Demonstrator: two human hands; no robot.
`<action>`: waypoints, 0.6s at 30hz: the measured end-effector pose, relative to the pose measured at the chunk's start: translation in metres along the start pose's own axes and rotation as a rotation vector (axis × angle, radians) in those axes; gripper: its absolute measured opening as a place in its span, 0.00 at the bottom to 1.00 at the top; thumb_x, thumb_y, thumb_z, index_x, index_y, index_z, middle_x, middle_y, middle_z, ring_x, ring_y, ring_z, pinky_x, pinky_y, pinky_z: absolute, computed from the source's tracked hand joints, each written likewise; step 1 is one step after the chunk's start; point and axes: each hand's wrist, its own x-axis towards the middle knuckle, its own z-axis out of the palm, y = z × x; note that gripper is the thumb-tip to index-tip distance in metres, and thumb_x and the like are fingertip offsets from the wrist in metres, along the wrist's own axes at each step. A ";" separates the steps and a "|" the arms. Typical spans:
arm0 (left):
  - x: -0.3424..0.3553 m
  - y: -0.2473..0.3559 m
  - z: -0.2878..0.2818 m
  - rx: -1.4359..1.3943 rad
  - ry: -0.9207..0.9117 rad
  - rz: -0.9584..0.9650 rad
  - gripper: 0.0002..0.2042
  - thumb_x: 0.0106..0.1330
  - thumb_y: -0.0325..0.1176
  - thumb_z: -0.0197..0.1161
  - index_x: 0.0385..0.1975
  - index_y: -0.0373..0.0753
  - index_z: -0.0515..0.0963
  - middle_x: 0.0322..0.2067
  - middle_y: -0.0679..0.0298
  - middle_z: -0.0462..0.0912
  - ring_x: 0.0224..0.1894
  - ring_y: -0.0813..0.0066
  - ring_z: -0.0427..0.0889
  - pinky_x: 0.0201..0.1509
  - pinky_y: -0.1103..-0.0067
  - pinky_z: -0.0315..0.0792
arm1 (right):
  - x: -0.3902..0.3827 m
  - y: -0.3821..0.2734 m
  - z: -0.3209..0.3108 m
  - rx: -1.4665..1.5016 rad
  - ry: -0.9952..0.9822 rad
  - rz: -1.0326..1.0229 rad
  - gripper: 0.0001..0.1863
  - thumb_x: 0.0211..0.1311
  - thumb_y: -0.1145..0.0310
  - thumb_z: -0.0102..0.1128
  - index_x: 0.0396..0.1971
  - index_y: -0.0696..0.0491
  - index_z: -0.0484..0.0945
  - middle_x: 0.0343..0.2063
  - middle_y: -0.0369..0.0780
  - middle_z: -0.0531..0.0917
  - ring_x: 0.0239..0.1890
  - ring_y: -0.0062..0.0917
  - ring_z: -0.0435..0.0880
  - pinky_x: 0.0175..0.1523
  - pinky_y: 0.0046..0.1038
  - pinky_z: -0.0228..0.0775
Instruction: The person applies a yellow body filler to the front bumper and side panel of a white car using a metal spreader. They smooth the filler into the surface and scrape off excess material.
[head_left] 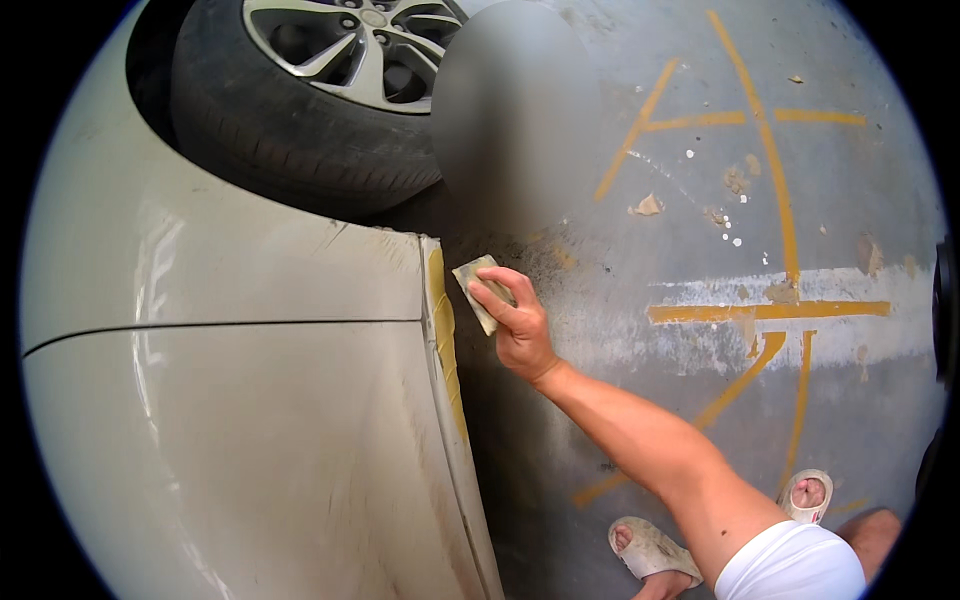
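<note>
My right hand (515, 318) grips a small flat putty spreader (468, 285), pale and smeared with yellowish residue. Two fingers lie across its face; the rest of the grip is hidden. Just left of the spreader, with a narrow gap between, a strip of yellow putty (442, 325) runs along the lower edge of a pale car body panel (260, 430). The putty has an uneven, ridged surface. My left hand is out of the picture.
A car wheel (290, 150) stands at the upper left under the wheel arch. A blurred grey patch (515, 110) covers part of the view beside it. Yellow lines (770, 312) mark the grey floor (620, 250), with flakes scattered about. My slippered feet (655, 552) are at the lower right.
</note>
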 end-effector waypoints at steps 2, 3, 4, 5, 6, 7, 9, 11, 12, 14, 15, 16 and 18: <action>0.004 -0.005 0.006 -0.019 -0.014 -0.016 0.22 0.63 0.24 0.58 0.58 0.46 0.65 0.51 0.64 0.74 0.52 0.72 0.74 0.55 0.74 0.70 | 0.007 0.006 0.013 0.055 0.044 -0.002 0.28 0.51 0.87 0.49 0.51 0.45 0.79 0.48 0.41 0.75 0.50 0.37 0.73 0.56 0.32 0.67; 0.006 -0.007 0.008 -0.036 -0.018 -0.029 0.22 0.63 0.24 0.58 0.58 0.46 0.65 0.51 0.64 0.75 0.52 0.72 0.74 0.56 0.74 0.70 | 0.009 0.008 0.019 0.077 0.052 0.005 0.28 0.51 0.86 0.51 0.51 0.43 0.79 0.48 0.40 0.75 0.49 0.38 0.73 0.55 0.32 0.67; 0.006 -0.010 0.010 -0.064 -0.013 -0.056 0.23 0.63 0.24 0.58 0.58 0.46 0.65 0.51 0.64 0.74 0.52 0.71 0.73 0.56 0.74 0.69 | 0.010 0.009 0.024 0.091 0.071 0.018 0.28 0.51 0.86 0.52 0.51 0.43 0.79 0.47 0.40 0.75 0.49 0.37 0.73 0.55 0.32 0.67; 0.007 -0.013 0.011 -0.074 -0.009 -0.069 0.23 0.63 0.24 0.58 0.58 0.46 0.65 0.51 0.64 0.74 0.53 0.71 0.73 0.57 0.74 0.69 | 0.011 0.010 0.029 0.104 0.087 0.031 0.28 0.51 0.86 0.52 0.51 0.43 0.79 0.47 0.40 0.75 0.49 0.37 0.73 0.55 0.32 0.67; 0.008 -0.015 0.011 -0.085 -0.005 -0.081 0.23 0.63 0.24 0.58 0.58 0.46 0.65 0.51 0.64 0.74 0.53 0.71 0.73 0.57 0.74 0.69 | 0.011 0.011 0.034 0.111 0.086 0.048 0.28 0.51 0.85 0.52 0.50 0.43 0.79 0.47 0.40 0.75 0.49 0.37 0.73 0.55 0.32 0.67; 0.008 -0.018 0.010 -0.081 -0.002 -0.080 0.23 0.63 0.24 0.58 0.58 0.46 0.65 0.51 0.64 0.74 0.53 0.71 0.73 0.58 0.74 0.69 | 0.012 0.012 0.039 0.113 0.090 0.071 0.28 0.51 0.85 0.52 0.50 0.43 0.79 0.47 0.39 0.75 0.48 0.36 0.73 0.54 0.31 0.68; 0.008 -0.022 0.007 -0.088 -0.023 -0.073 0.23 0.63 0.24 0.58 0.58 0.45 0.65 0.52 0.64 0.74 0.53 0.71 0.73 0.58 0.74 0.69 | 0.013 0.014 0.047 0.122 0.108 0.061 0.29 0.48 0.88 0.49 0.50 0.47 0.79 0.47 0.41 0.75 0.49 0.35 0.74 0.55 0.30 0.67; 0.007 -0.025 0.000 -0.103 -0.037 -0.076 0.23 0.63 0.24 0.58 0.58 0.45 0.65 0.52 0.64 0.74 0.53 0.71 0.73 0.58 0.74 0.69 | 0.013 0.017 0.052 0.119 0.118 0.074 0.30 0.47 0.89 0.47 0.50 0.49 0.79 0.48 0.41 0.75 0.49 0.35 0.74 0.55 0.29 0.67; 0.006 -0.026 -0.003 -0.103 -0.028 -0.081 0.23 0.63 0.24 0.58 0.58 0.45 0.65 0.52 0.64 0.74 0.53 0.71 0.73 0.58 0.74 0.69 | 0.013 0.018 0.055 0.114 0.129 0.085 0.29 0.47 0.89 0.47 0.50 0.49 0.79 0.47 0.41 0.75 0.49 0.35 0.74 0.55 0.29 0.67; 0.004 -0.027 -0.012 -0.077 0.039 -0.103 0.22 0.63 0.24 0.58 0.58 0.45 0.65 0.52 0.64 0.74 0.53 0.71 0.73 0.57 0.74 0.70 | 0.013 0.019 0.058 0.110 0.144 0.098 0.29 0.47 0.89 0.47 0.50 0.50 0.79 0.47 0.41 0.75 0.49 0.35 0.74 0.55 0.29 0.67; 0.002 -0.026 -0.018 -0.069 0.062 -0.111 0.22 0.63 0.24 0.59 0.57 0.45 0.65 0.52 0.64 0.74 0.53 0.71 0.73 0.56 0.74 0.70 | 0.013 0.019 0.060 0.109 0.149 0.099 0.29 0.47 0.89 0.47 0.49 0.50 0.79 0.47 0.41 0.75 0.49 0.35 0.74 0.55 0.29 0.67; -0.001 -0.026 -0.023 -0.069 0.066 -0.115 0.22 0.63 0.24 0.59 0.57 0.45 0.65 0.51 0.64 0.74 0.53 0.71 0.74 0.56 0.74 0.70 | 0.013 0.018 0.061 0.110 0.154 0.103 0.29 0.47 0.89 0.47 0.49 0.50 0.79 0.47 0.41 0.75 0.49 0.35 0.74 0.54 0.29 0.67; -0.004 -0.025 -0.033 -0.057 0.075 -0.129 0.20 0.64 0.23 0.56 0.56 0.45 0.66 0.52 0.63 0.74 0.54 0.69 0.73 0.57 0.70 0.69 | 0.013 0.017 0.063 0.119 0.174 0.110 0.29 0.47 0.89 0.47 0.49 0.50 0.79 0.47 0.42 0.75 0.49 0.35 0.74 0.54 0.29 0.67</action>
